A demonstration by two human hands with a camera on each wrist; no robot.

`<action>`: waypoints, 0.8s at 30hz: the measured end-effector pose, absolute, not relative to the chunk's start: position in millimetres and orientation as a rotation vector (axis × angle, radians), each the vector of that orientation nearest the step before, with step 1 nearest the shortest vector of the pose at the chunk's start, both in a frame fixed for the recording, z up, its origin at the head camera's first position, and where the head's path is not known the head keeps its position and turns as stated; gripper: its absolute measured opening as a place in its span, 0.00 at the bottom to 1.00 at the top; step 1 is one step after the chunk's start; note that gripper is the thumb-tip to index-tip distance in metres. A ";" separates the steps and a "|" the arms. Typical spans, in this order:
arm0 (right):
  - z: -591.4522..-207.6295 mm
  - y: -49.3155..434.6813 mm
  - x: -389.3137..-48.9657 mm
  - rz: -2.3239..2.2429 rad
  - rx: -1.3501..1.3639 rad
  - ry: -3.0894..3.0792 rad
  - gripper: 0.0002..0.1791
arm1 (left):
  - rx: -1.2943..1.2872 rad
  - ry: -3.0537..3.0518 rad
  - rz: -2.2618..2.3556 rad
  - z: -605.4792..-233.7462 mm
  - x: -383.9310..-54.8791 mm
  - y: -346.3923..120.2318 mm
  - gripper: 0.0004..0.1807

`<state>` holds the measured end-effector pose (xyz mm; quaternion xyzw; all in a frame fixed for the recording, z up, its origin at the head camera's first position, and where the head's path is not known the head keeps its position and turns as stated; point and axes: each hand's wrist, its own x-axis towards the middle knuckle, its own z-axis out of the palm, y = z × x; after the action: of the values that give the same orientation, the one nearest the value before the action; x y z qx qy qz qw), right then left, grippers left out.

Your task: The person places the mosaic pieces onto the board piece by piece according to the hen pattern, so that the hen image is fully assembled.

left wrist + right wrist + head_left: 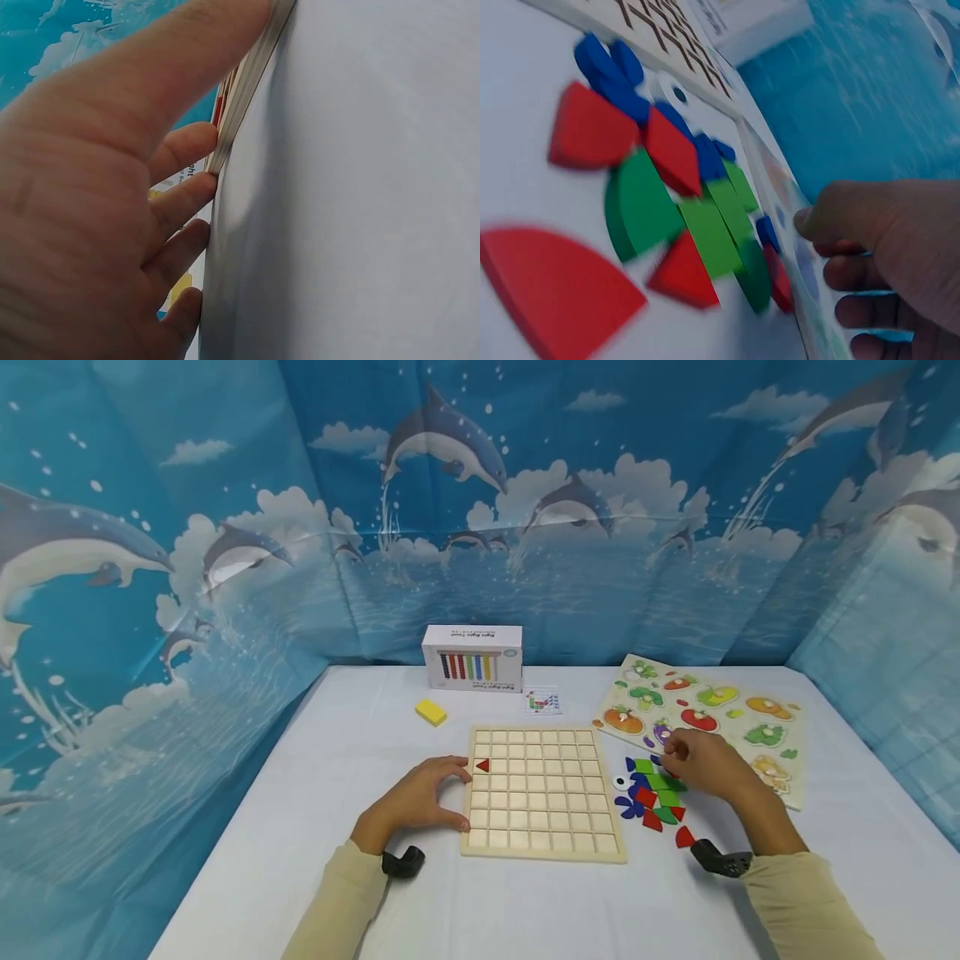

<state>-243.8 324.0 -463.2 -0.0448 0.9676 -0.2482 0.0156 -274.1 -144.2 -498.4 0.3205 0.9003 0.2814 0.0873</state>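
A wooden grid board (543, 858) lies at the table's middle, with one red triangle (483, 766) in a cell near its left edge. My left hand (422, 793) touches that left edge, thumb and fingertips spread along it. In the left wrist view, the fingertips meet the board's side (247, 97). My right hand (701, 764) hovers with bent fingers above the far end of the loose shapes, such as a red quarter-circle (555, 289), a dark green piece (639, 206) and a light green piece (709, 236). Whether anything sits between its thumb and fingers is hidden.
A vegetable puzzle board (720, 718) lies at the back right, partly behind my right hand. Behind the grid stand a white box (474, 681), a small pattern card (542, 701) and a yellow block (431, 712). A round white eye piece (621, 782) lies beside the grid.
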 end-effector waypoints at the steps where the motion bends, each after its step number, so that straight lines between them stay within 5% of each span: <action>1: -465.0 330.4 -241.3 -0.763 -0.101 2.996 0.10 | 0.955 2.681 0.842 -499.0 -273.9 -144.9 0.39; 24: -476.0 351.7 -226.4 -0.873 -0.103 2.961 0.10 | 0.982 2.676 0.877 -499.8 -273.7 -145.1 0.39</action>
<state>-226.4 351.7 -476.0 -0.0333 0.9584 -0.2824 0.0264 -273.7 -145.1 -499.8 0.3283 0.8944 0.2932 0.0796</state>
